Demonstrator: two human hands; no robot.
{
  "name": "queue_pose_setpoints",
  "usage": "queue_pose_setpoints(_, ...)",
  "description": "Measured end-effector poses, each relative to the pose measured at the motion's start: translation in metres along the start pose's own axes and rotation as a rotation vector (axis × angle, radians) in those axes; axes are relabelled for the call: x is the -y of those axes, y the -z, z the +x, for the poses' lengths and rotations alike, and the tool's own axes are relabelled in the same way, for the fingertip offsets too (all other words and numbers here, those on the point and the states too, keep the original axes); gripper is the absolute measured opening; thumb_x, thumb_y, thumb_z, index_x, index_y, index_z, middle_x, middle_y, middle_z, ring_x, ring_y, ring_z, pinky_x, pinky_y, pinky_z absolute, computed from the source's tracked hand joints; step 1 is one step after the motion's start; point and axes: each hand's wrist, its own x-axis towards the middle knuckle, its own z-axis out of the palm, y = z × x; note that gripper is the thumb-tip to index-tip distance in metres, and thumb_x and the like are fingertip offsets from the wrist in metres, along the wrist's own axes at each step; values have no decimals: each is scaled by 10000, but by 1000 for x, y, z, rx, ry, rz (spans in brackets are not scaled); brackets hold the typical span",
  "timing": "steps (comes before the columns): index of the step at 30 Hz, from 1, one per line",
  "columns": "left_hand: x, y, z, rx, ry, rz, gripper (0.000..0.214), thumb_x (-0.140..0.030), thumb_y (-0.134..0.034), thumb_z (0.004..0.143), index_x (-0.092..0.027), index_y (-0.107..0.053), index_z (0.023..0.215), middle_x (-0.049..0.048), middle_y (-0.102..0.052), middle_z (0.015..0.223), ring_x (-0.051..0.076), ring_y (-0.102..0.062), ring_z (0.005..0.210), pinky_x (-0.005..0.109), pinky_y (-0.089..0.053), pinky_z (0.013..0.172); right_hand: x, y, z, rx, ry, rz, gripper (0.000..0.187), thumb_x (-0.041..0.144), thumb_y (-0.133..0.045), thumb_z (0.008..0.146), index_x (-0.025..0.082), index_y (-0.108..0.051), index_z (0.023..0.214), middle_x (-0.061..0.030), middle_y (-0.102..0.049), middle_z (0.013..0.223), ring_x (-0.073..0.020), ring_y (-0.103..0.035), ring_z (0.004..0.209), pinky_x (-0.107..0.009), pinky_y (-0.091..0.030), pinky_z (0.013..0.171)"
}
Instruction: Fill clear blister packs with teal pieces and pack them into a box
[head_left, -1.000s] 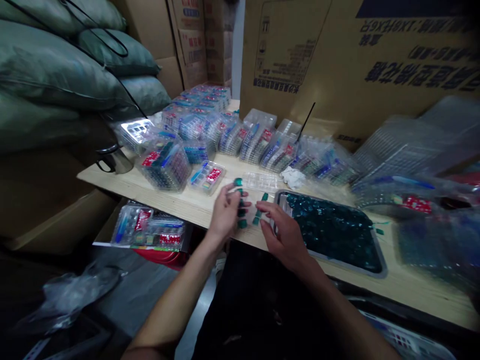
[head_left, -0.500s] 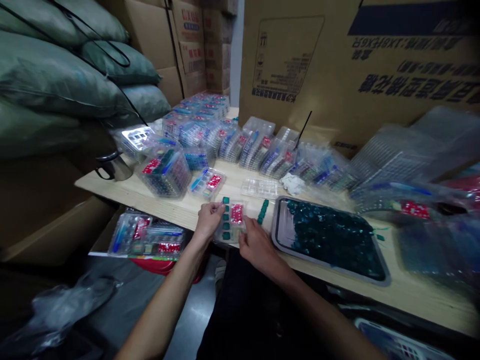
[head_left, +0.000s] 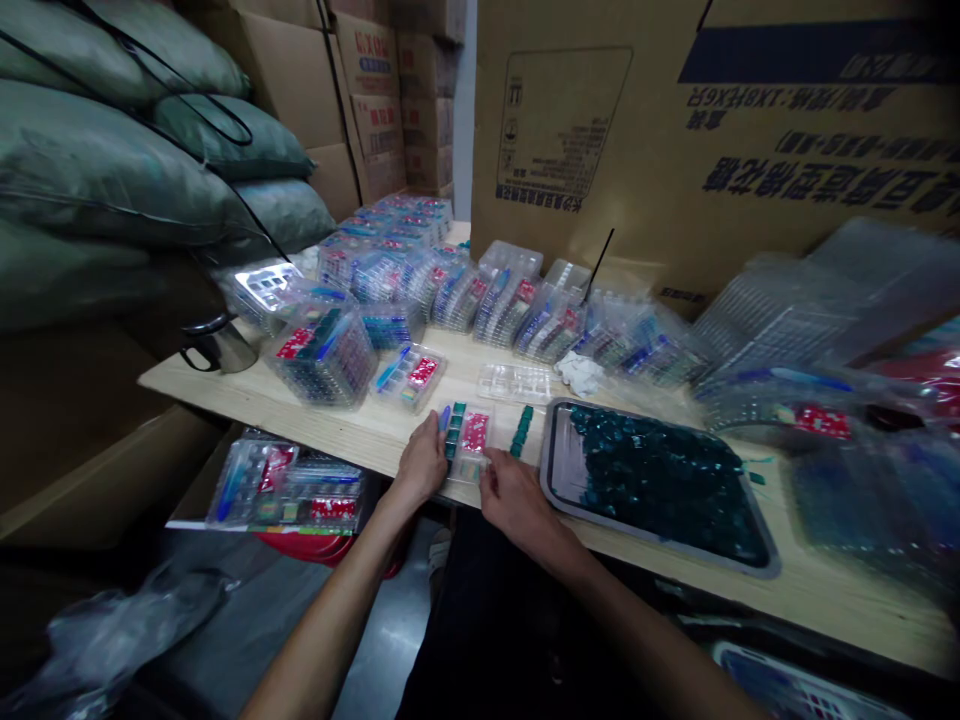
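A clear plastic blister tray [head_left: 469, 466] lies near the table's front edge between my hands. In it are a red packet with white specks [head_left: 475, 433] and a column of dark green square pieces [head_left: 454, 431]. Along its left side shows the tip of a blue pen [head_left: 445, 417]. My left hand [head_left: 422, 460] is closed on the tray's left edge, hiding part of the pen. On the right edge, my right hand [head_left: 514, 490] holds the tray with bent fingers and thumb. A short row of green pieces [head_left: 522, 431] lies on the table to the right.
A grey-rimmed tray [head_left: 548, 470] of green pieces stands on the right. Behind are an unfilled clear blister tray [head_left: 514, 382], a filled one [head_left: 409, 377], crumpled white tissue [head_left: 580, 373] and leaning stacks of filled trays [head_left: 322, 355]. A metal mug [head_left: 223, 347] stands at the left edge.
My left hand has moved from the top of the green column down to the tray's left edge. The green pieces now sit neatly in line, and the blue pen tip shows. My right hand stays put.
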Motion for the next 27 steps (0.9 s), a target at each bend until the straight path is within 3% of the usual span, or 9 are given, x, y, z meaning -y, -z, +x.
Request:
queue_pose_setpoints(6,-10,-2,-4,-40,-7,198,545,-149,-360,931,-144,-451,1468,186,-550,1401,302,-534,1295,441,-424,1083,9,4,-6,26,63,-175,341,141,-482,912,105,-662,1199,-168,-627,1269,-275,-558,1218,-361,-423,1066)
queue_pose_setpoints(9,-12,5,-13,-60,-21,153,463,-179,-367,945,-142,-549,1369,181,-627,1271,296,-585,1209,443,-444,1058,15,4,-9,38,89,-248,346,139,-476,914,98,-660,1204,-176,-625,1251,-290,-550,1192,-391,-428,1050)
queue_pose_setpoints(11,-9,9,-25,-148,17,72,414,-251,-419,949,-137,-567,1318,178,-635,1255,295,-592,1199,450,-447,1062,17,0,-13,50,109,-240,358,141,-473,911,111,-655,1218,-165,-623,1264,-295,-548,1175,-413,-438,1032)
queue_pose_setpoints(15,4,7,-52,-284,127,-59,539,-341,-498,922,-131,-439,1414,179,-586,1355,305,-575,1234,489,-449,1063,15,-11,-19,54,162,-193,454,160,-505,882,106,-603,1322,-151,-567,1401,-312,-491,1263,-454,-399,1089)
queue_pose_setpoints(19,14,-1,-67,-298,124,-169,662,-288,-531,883,-128,-324,1491,187,-468,1497,298,-474,1360,497,-375,1141,11,-16,-18,34,186,-135,481,156,-474,896,104,-572,1363,-136,-544,1441,-281,-483,1299,-414,-378,1127)
queue_pose_setpoints(22,15,-2,-66,-272,72,-216,566,-260,-556,857,-149,-449,1402,162,-536,1422,274,-505,1326,460,-389,1138,3,-11,-16,11,189,-111,486,131,-431,908,137,-564,1376,-111,-562,1426,-248,-506,1288,-383,-380,1130)
queue_pose_setpoints(27,8,13,-51,-155,18,-27,438,-218,-544,845,-132,-596,1272,161,-627,1274,295,-584,1196,473,-444,1071,-20,1,-24,8,147,-283,622,235,-513,891,-24,-448,1453,-248,-386,1548,-384,-347,1422,-532,-281,1174)
